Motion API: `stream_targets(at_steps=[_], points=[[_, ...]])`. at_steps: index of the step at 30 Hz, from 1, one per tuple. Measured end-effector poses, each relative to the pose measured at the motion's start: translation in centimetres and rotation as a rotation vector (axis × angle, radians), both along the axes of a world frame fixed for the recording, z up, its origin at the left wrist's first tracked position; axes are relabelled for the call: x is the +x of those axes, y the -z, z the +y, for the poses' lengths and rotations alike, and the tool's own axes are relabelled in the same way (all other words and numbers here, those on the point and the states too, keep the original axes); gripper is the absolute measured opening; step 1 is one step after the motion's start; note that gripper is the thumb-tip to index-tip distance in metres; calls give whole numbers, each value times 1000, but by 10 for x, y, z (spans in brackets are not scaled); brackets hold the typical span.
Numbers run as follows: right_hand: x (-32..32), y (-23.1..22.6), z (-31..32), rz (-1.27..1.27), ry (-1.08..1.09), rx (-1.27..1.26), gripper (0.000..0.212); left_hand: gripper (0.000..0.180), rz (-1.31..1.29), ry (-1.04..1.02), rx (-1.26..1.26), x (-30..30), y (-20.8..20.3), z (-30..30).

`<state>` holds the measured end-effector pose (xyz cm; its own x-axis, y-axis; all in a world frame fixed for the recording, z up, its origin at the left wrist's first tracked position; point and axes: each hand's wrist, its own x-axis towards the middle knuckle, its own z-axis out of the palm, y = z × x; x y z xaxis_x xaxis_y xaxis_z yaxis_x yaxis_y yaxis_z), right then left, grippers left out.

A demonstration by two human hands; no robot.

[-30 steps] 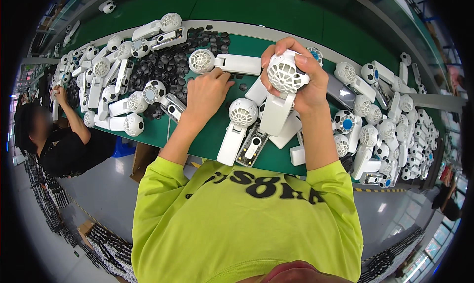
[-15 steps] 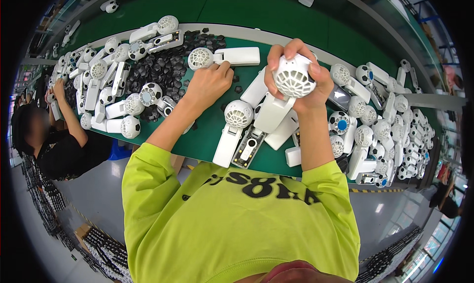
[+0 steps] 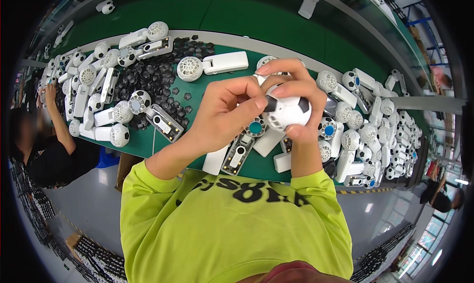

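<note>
My right hand (image 3: 303, 85) grips the round white head of a handheld fan, a football-patterned ball (image 3: 290, 116) with black pentagon patches. Thumb and fingers wrap its right side and top, and its handle is mostly hidden. Thumb and forefinger of my left hand (image 3: 224, 110) are pinched against the ball's left side, at a black pentagon piece (image 3: 270, 104) partly covered by the fingertips. Below my hands lie a fan with an uncovered handle (image 3: 239, 153) showing its inner parts and a blue-centred head (image 3: 256, 127). A white fan (image 3: 226, 62) lies beyond my left hand.
Loose black pentagon pieces (image 3: 165, 71) are heaped on the green table (image 3: 195, 88). Finished-looking and plain fans crowd the left (image 3: 81, 93) and right (image 3: 368, 135). A green belt (image 3: 237, 16) runs behind a pale rail. A co-worker (image 3: 49, 150) sits at the far left.
My left hand has come from the fan near the black pieces to the ball. The ball has been turned, showing black patches instead of open grille, and lowered slightly towards me.
</note>
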<state>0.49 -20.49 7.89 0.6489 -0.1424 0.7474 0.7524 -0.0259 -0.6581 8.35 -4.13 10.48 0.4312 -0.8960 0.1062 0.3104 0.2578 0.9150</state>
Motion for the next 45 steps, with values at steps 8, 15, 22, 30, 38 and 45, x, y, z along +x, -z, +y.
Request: stream_targets(at_steps=[8,15,22,30,38,45], points=[[-4,-9,8,15,130,-242,49,20,-50,185,90,21,-1,13],[6,-3,12,-99,199,-415,45,25,74,198,174,24,4,13],[13,4,16,-78,286,-302,34,23,-347,-93,289,64,12,29],[6,15,3,53,183,245,30,11,-1020,-296,698,57,85,78],[11,18,-6,67,210,378,34,15,-1423,-299,628,25,101,85],[8,27,-10,-24,1,234,35,22,-1328,-45,644,35,108,78]])
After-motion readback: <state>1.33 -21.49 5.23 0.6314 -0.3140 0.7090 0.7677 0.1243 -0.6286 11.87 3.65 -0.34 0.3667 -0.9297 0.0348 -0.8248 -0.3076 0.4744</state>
